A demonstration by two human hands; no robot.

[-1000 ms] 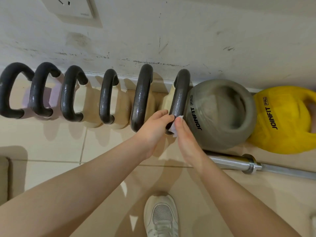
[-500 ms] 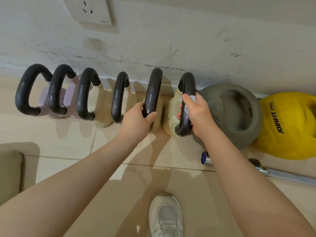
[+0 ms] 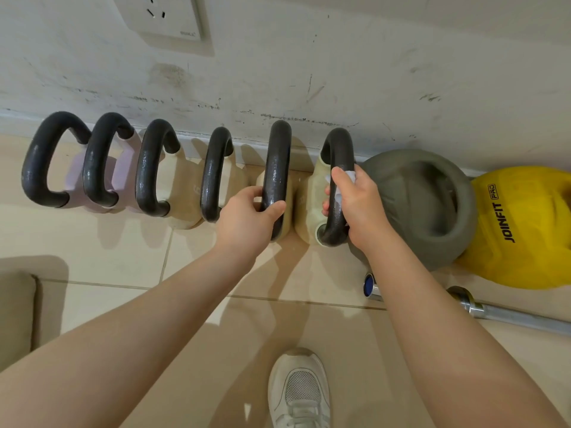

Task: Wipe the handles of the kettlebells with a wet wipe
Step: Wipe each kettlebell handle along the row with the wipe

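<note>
Right of centre: right hand (image 3: 358, 202) wrapping soft, limp wet wipe (image 3: 348, 175) round rigid iron handle (image 3: 338, 168) (heavy, unlikely to shift); left hand (image 3: 247, 217) curled round neighbouring handle (image 3: 278, 168).

"JOINFIT PRO" on yellow kettlebell (image 3: 531, 230)

The kettlebell handles (image 3: 279, 168) in front of me are dark charcoal with a faint sheen. Two bodies are pale lilac (image 3: 75, 177), the others cream (image 3: 185, 196). My wet wipe (image 3: 338, 194) is white. The soft kettlebells are grey (image 3: 417, 208) and yellow (image 3: 525, 230) with black lettering.
</note>
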